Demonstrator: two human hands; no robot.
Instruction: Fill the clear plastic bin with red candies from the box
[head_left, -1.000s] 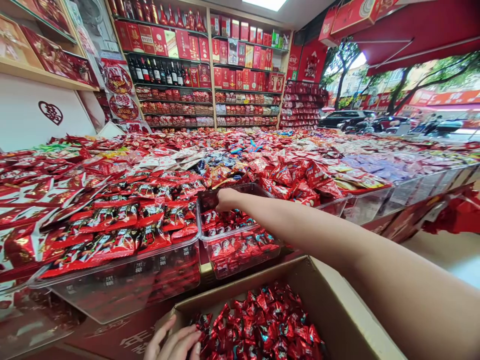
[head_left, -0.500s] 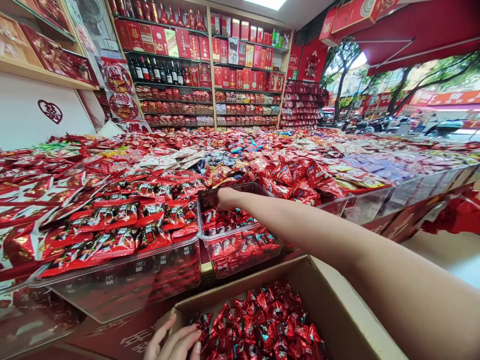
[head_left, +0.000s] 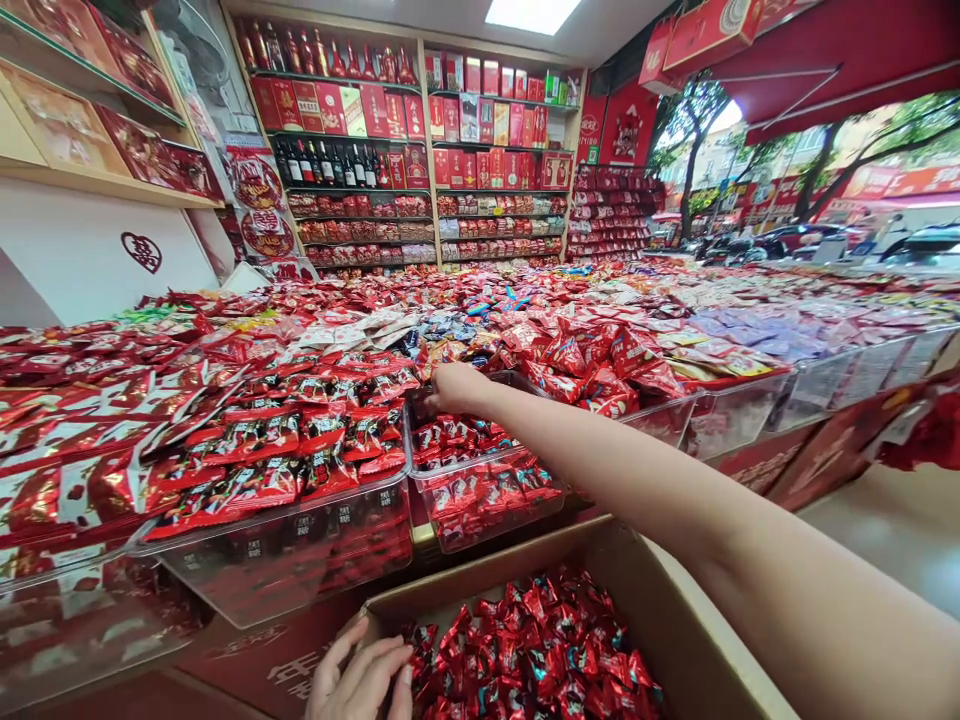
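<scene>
My right hand (head_left: 460, 388) reaches into a clear plastic bin (head_left: 487, 470) of red-wrapped candies (head_left: 457, 437), at its back left corner. The fingers point down and are mostly hidden, so I cannot tell what they hold. Below, a cardboard box (head_left: 701, 610) holds a heap of small twist-wrapped red candies (head_left: 536, 650) with flashes of blue. My left hand (head_left: 364, 672) rests over the left edge of this box, its fingers stretched out and slightly apart beside the candies.
To the left stands a wide clear bin of red and black packets (head_left: 277, 450). Puffy red triangular packets (head_left: 592, 360) lie right of the small bin. More packaged sweets cover the display behind. Shelves (head_left: 435, 150) with bottles and red boxes line the back wall.
The view has shifted slightly, so the bins and shelves appear further right. My right hand is still at the small bin's back corner, and my left hand still rests at the box edge.
</scene>
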